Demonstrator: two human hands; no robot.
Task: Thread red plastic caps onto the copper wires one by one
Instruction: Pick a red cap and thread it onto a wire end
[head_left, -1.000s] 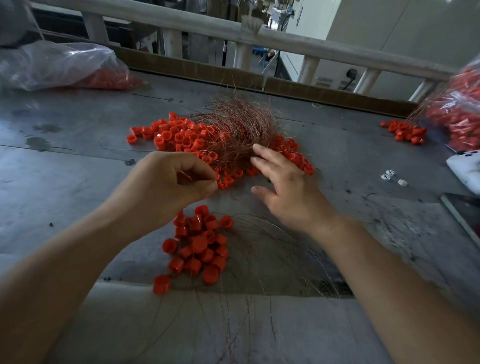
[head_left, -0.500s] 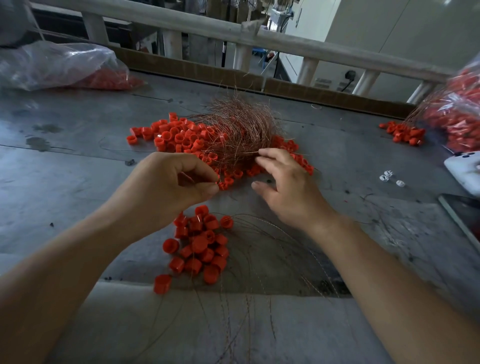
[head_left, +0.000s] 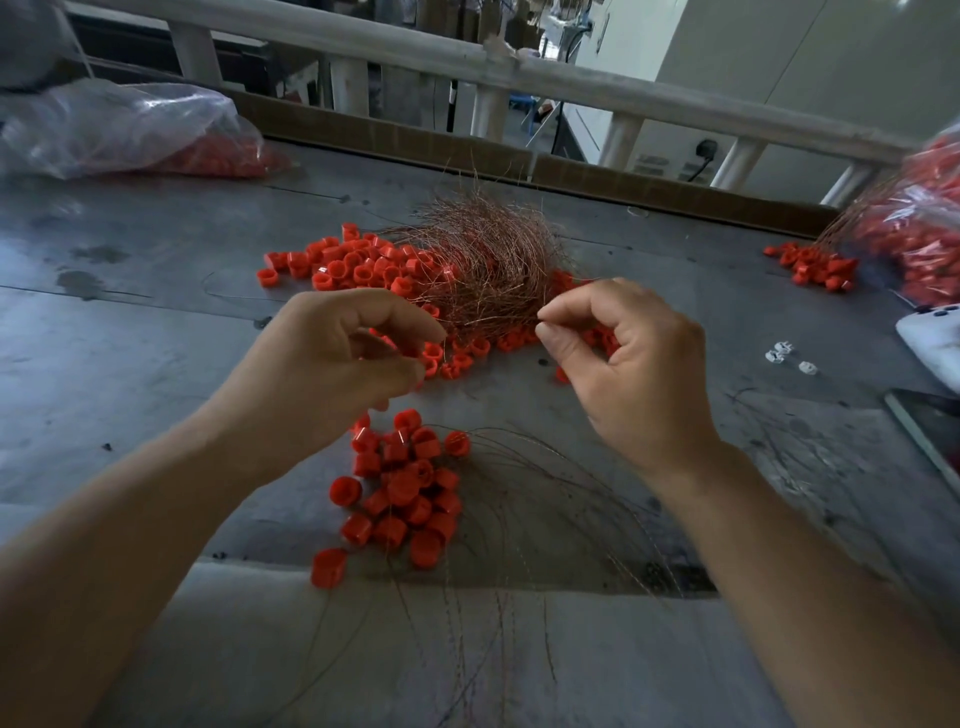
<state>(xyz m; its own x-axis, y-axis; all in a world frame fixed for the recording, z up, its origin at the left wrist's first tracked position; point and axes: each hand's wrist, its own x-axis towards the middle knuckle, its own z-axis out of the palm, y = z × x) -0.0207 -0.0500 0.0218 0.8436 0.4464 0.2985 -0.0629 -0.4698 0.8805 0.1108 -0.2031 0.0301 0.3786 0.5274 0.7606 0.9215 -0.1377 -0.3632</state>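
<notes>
A tangle of thin copper wires (head_left: 488, 260) lies mid-table on a spread of loose red caps (head_left: 353, 265). My right hand (head_left: 634, 374) is at the tangle's near edge, thumb and forefinger pinching a single wire strand. My left hand (head_left: 322, 374) hovers to its left with curled fingers; a bit of red shows in its hollow, seemingly a cap, mostly hidden. Below both hands sits a cluster of red caps (head_left: 410, 493) with long wires trailing from it toward the table's near edge.
A clear plastic bag of red caps (head_left: 119, 130) lies at the far left, another bag (head_left: 924, 234) at the right beside a small cap pile (head_left: 815, 265). Small white pieces (head_left: 784, 353), a white device (head_left: 935, 343) and a dark flat slab (head_left: 930, 426) sit on the right. A pale railing (head_left: 519, 73) runs behind.
My right hand went from flat fingers touching the caps and wires to a raised pinch on one strand. My left hand stayed curled and rose slightly.
</notes>
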